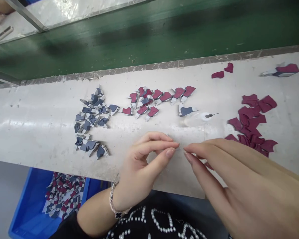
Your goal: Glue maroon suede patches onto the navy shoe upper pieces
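My left hand is over the front of the white table, thumb and fingertips nearly meeting; whether something tiny is between them cannot be made out. Close to its right, my right hand has its thumb and index finger pinched, with a bit of dark red showing behind the fingers. Beyond the hands lie a grey-blue and white piece and a small white bottle with a thin needle tip. Dark red flat pieces are heaped beyond my right hand. Red-topped assembled pieces lie at the middle.
Several grey-blue and white pieces are spread left of centre. Two loose red pieces and a red-topped item lie at the back right. A blue bin of mixed pieces stands lower left. A green belt runs behind the table.
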`<state>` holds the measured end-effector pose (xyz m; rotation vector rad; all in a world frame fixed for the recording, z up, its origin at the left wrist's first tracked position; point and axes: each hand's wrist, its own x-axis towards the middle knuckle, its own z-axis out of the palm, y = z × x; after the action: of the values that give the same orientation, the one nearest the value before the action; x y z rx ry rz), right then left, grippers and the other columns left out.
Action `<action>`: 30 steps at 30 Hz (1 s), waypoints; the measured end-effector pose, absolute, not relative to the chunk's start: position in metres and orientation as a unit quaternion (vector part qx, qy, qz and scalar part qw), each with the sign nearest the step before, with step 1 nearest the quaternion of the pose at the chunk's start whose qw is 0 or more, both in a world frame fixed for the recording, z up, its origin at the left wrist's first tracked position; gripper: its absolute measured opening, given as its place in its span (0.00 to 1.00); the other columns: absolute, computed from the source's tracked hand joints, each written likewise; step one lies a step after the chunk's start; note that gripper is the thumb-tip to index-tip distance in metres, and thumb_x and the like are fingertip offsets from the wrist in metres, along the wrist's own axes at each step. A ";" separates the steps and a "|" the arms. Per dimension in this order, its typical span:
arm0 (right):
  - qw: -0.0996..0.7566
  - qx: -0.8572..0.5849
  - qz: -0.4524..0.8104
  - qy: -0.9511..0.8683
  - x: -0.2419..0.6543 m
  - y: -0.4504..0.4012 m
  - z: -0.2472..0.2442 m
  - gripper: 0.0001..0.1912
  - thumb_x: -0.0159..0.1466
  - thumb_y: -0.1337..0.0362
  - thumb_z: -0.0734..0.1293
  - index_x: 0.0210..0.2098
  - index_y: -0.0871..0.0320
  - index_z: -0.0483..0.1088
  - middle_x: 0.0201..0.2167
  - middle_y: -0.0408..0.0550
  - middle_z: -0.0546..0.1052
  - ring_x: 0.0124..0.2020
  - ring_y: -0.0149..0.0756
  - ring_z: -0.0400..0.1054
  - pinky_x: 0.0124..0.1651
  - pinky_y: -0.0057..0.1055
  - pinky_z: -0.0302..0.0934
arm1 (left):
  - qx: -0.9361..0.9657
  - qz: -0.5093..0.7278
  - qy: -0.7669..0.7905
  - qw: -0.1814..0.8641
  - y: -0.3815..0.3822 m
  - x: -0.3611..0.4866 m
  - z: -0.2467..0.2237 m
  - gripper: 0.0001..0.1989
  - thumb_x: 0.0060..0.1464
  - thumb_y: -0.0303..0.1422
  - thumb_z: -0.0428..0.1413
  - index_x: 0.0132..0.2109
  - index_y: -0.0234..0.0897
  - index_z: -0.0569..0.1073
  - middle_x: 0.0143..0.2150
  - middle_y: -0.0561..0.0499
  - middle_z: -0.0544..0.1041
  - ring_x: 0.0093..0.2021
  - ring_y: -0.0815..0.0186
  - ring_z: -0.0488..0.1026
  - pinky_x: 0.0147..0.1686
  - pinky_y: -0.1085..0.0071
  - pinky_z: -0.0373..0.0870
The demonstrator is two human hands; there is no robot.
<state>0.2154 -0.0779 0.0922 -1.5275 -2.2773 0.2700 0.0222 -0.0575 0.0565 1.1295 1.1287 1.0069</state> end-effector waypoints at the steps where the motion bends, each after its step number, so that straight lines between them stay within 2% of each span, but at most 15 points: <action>1: 0.186 -0.528 0.082 -0.824 0.211 -0.076 0.094 0.11 0.67 0.71 0.61 0.46 0.56 0.72 0.37 0.48 0.78 0.35 0.42 0.74 0.33 0.39 0.60 | 0.498 0.434 0.484 0.574 -0.059 0.023 0.057 0.09 0.62 0.31 0.62 0.46 0.50 0.85 0.47 0.48 0.80 0.49 0.64 0.77 0.51 0.67 0.78; 6: 0.171 -0.511 0.057 -0.840 0.205 -0.066 0.095 0.12 0.64 0.74 0.61 0.44 0.59 0.73 0.37 0.51 0.77 0.35 0.44 0.72 0.33 0.41 0.59 | 0.518 0.435 0.482 0.557 -0.061 0.025 0.057 0.11 0.62 0.29 0.61 0.48 0.51 0.85 0.48 0.49 0.79 0.49 0.64 0.77 0.52 0.67 0.78; 12: 0.145 -0.502 0.043 -0.852 0.203 -0.067 0.095 0.15 0.63 0.74 0.58 0.36 0.60 0.76 0.33 0.55 0.79 0.36 0.51 0.74 0.28 0.39 0.57 | 0.578 0.444 0.483 0.485 -0.062 0.024 0.053 0.13 0.61 0.28 0.62 0.50 0.50 0.84 0.47 0.48 0.79 0.48 0.63 0.77 0.49 0.67 0.79; 16: 0.159 -0.517 0.055 -0.839 0.201 -0.068 0.096 0.12 0.63 0.74 0.59 0.29 0.57 0.71 0.34 0.54 0.79 0.34 0.46 0.73 0.29 0.38 0.58 | 0.595 0.451 0.482 0.458 -0.062 0.025 0.052 0.14 0.61 0.26 0.62 0.50 0.49 0.83 0.47 0.49 0.79 0.48 0.65 0.77 0.47 0.70 0.78; 19: 0.163 -0.532 0.066 -0.829 0.199 -0.065 0.097 0.12 0.65 0.73 0.59 0.29 0.55 0.70 0.33 0.50 0.79 0.33 0.42 0.71 0.31 0.37 0.57 | 0.607 0.456 0.481 0.439 -0.061 0.028 0.052 0.14 0.61 0.26 0.61 0.50 0.48 0.83 0.46 0.49 0.79 0.48 0.65 0.78 0.47 0.69 0.78; 24: 0.186 -0.590 0.108 -0.779 0.196 -0.058 0.096 0.13 0.68 0.68 0.60 0.27 0.53 0.66 0.26 0.44 0.73 0.26 0.34 0.65 0.27 0.33 0.53 | 0.675 0.446 0.472 0.350 -0.061 0.030 0.049 0.17 0.61 0.25 0.61 0.53 0.49 0.81 0.47 0.49 0.80 0.48 0.62 0.77 0.42 0.67 0.78; 27: 0.197 -0.594 0.120 -0.771 0.196 -0.054 0.095 0.15 0.68 0.69 0.61 0.24 0.52 0.63 0.23 0.42 0.69 0.24 0.33 0.63 0.25 0.32 0.53 | 0.752 0.420 0.450 0.237 -0.058 0.026 0.041 0.22 0.59 0.22 0.61 0.57 0.47 0.78 0.49 0.49 0.81 0.50 0.60 0.75 0.49 0.62 0.77; 30: 0.205 -0.594 0.130 -0.767 0.199 -0.052 0.096 0.14 0.68 0.68 0.61 0.25 0.53 0.66 0.23 0.42 0.70 0.23 0.33 0.64 0.24 0.32 0.53 | 0.788 0.395 0.443 0.163 -0.053 0.023 0.032 0.23 0.57 0.21 0.62 0.57 0.44 0.79 0.50 0.47 0.82 0.51 0.57 0.73 0.54 0.59 0.74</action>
<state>0.1988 -0.0520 0.0962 -1.6565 -2.1380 0.3635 0.0228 -0.0531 0.0322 2.2476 1.2637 1.1256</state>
